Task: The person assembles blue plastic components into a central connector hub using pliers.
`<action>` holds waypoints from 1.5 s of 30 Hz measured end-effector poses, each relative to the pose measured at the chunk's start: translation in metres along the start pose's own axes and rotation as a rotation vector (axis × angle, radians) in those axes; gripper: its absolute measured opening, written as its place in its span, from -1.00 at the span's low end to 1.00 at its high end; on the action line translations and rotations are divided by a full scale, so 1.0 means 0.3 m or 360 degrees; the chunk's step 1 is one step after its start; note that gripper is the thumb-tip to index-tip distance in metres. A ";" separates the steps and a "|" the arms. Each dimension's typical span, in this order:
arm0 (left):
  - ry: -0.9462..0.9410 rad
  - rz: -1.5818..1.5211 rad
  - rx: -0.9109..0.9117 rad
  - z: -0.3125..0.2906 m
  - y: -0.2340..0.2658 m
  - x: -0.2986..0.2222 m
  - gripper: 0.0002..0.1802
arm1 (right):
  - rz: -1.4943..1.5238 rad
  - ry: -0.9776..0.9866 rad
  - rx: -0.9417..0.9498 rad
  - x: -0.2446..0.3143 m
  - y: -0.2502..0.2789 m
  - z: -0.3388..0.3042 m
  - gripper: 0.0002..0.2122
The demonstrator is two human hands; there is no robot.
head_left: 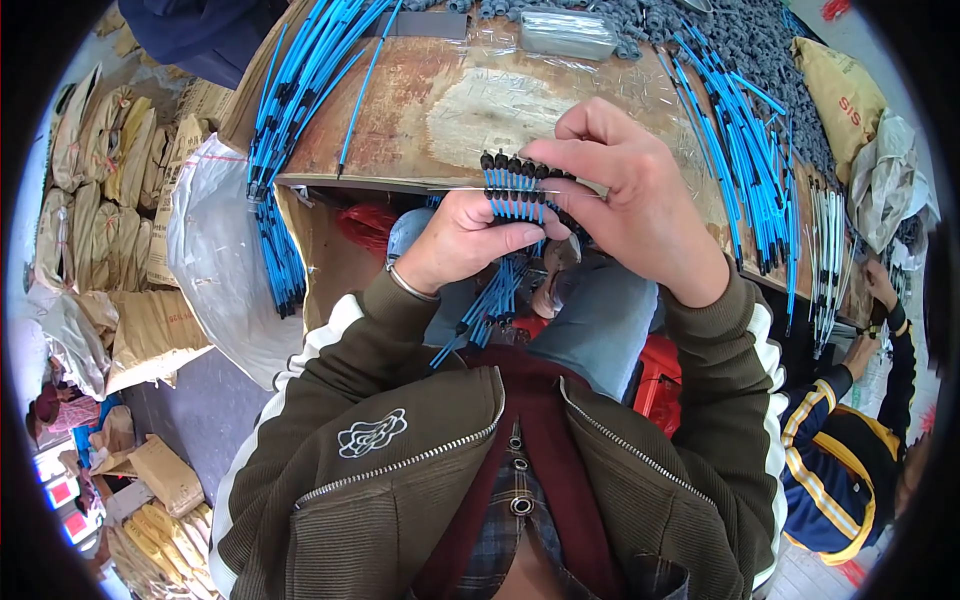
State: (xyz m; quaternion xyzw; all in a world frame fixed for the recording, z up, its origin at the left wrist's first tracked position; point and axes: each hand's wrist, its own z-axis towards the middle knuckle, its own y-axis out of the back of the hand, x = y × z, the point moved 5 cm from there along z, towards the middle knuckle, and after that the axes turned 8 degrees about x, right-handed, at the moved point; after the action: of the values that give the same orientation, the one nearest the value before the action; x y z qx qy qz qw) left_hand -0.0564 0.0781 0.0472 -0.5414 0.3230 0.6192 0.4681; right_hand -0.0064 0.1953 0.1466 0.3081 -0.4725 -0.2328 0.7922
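Above my lap, at the table's front edge, my left hand (450, 240) is closed round a row of thin blue rods with black fittings (515, 205). Its thumb lies along the underside of the row, and several black tips stick up at the top. A thin metal wire (452, 189) runs crosswise at the row. From the right, my right hand (640, 190) has its thumb and fingers closed at the row's right end, touching the black fittings. Its fingertips partly hide what they pinch. The rods' lower ends (490, 310) hang over my lap.
Blue rods lie in bundles on the wooden table (400, 120), at the left (290, 110) and right (745, 160). Behind are a clear box (568, 36) and heaped grey parts (770, 60). A cardboard box (320, 240) stands below the edge. Another person (840, 470) works at far right.
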 end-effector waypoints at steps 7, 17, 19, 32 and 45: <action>0.0015 -0.0106 -0.0010 -0.012 -0.001 -0.001 -0.85 | -0.0042 0.0131 -0.0017 0.008 -0.001 0.018 -0.73; -0.0010 -0.0042 -0.0074 -0.025 0.008 -0.005 -0.84 | -0.0031 0.0094 0.0069 0.007 -0.035 0.037 -0.73; -0.0023 -0.0073 -0.0071 -0.028 0.010 0.000 -0.84 | 0.0018 0.0100 0.0083 0.004 -0.039 0.040 -0.74; -0.0058 -0.0127 -0.0132 -0.062 0.030 0.012 -0.83 | -0.0001 0.0133 0.0120 0.022 -0.081 0.053 -0.73; -0.0089 -0.0060 -0.0210 -0.067 0.047 0.005 -0.84 | -0.0053 0.0046 0.0014 0.013 -0.082 0.032 -0.73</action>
State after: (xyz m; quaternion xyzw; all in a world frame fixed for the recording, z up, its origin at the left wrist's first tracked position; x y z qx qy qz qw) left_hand -0.0620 0.0552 0.0400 -0.5595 0.2580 0.6451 0.4520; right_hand -0.0152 0.1730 0.1349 0.3226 -0.4569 -0.2394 0.7936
